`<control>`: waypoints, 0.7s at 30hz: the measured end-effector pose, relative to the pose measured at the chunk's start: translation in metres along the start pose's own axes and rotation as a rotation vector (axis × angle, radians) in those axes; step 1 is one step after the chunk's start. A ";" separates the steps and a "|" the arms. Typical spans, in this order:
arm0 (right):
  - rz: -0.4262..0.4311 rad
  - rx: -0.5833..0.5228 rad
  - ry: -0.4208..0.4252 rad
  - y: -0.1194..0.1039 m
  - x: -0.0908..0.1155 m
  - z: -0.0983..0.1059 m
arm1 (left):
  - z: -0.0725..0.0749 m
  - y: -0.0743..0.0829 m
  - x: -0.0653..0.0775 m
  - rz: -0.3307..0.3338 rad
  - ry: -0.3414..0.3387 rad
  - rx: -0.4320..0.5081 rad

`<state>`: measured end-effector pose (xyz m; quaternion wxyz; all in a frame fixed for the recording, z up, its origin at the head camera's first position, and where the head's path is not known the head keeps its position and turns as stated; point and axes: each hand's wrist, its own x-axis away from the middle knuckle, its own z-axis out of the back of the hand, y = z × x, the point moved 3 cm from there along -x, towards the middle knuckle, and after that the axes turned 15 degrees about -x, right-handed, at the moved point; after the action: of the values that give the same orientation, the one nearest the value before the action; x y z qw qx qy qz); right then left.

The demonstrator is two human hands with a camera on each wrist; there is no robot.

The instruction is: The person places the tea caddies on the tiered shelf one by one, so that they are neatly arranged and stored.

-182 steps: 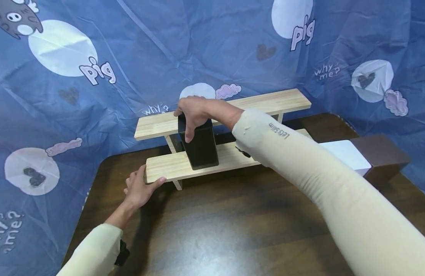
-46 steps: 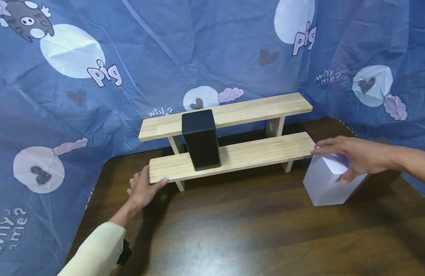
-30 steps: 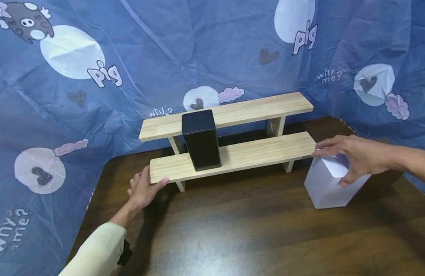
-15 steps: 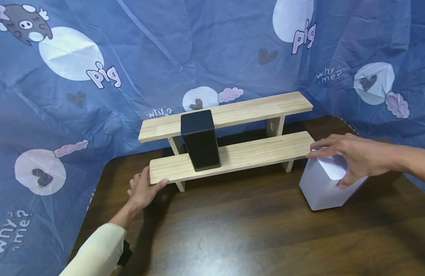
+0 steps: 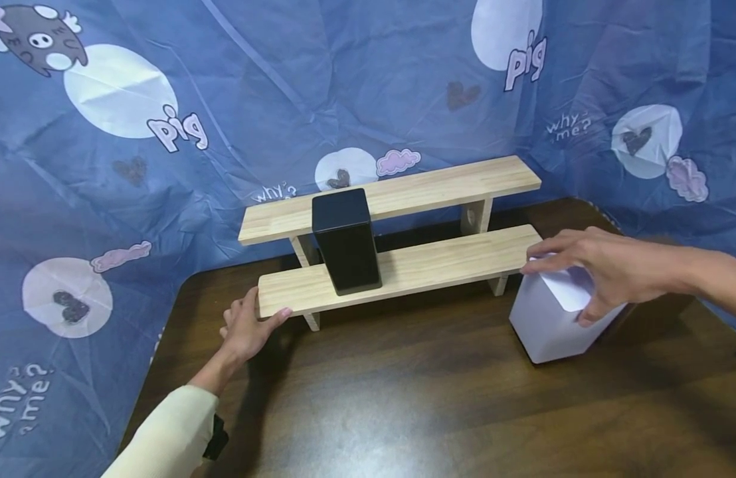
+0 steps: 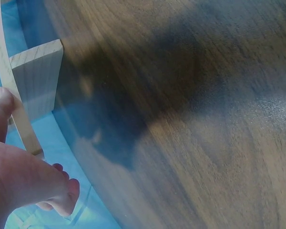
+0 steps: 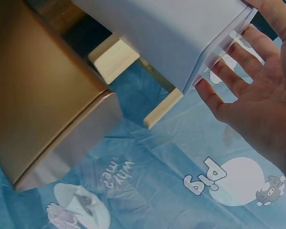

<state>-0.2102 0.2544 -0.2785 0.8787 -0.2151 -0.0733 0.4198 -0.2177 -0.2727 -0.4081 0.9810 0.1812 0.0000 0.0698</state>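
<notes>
My left hand (image 5: 246, 330) grips the left end of a two-tier wooden shelf (image 5: 452, 262), thumb along the lower board's front edge and fingers at its end. On that board a black box (image 5: 348, 255) stands upright towards the left. My right hand (image 5: 619, 265) holds a white box (image 5: 544, 322) from above, thumb on the near side and fingers over the far top edge. The box leans a little, just off the shelf's right end. In the right wrist view the fingertips lie along the rim of the white box (image 7: 167, 38).
A brown box (image 7: 47, 95) stands right of the white one, mostly hidden behind my right hand in the head view. The dark wooden table (image 5: 368, 392) spreads out in front. Behind the shelf hangs a blue printed cloth (image 5: 392, 79).
Earlier my right hand was on the black box on the lower board; it let go and took hold of the white box. Lately the white box has shifted slightly left. My left hand stays put.
</notes>
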 end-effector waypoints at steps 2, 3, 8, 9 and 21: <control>0.008 0.007 -0.001 -0.002 -0.002 0.002 | 0.000 0.000 0.000 0.000 0.001 0.000; 0.009 0.007 -0.004 -0.003 -0.003 0.002 | 0.001 0.000 0.000 0.000 0.002 0.000; 0.005 0.009 -0.023 -0.011 -0.010 0.004 | 0.001 0.000 -0.002 0.000 0.013 -0.002; 0.000 0.009 -0.029 -0.013 -0.012 0.004 | 0.002 0.000 -0.002 0.000 0.017 -0.003; -0.014 0.023 -0.080 -0.031 -0.027 0.009 | -0.001 -0.001 -0.002 -0.003 0.012 -0.011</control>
<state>-0.2085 0.2197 -0.2554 0.8803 -0.1876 -0.1051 0.4228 -0.2199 -0.2730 -0.4095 0.9820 0.1755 0.0056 0.0693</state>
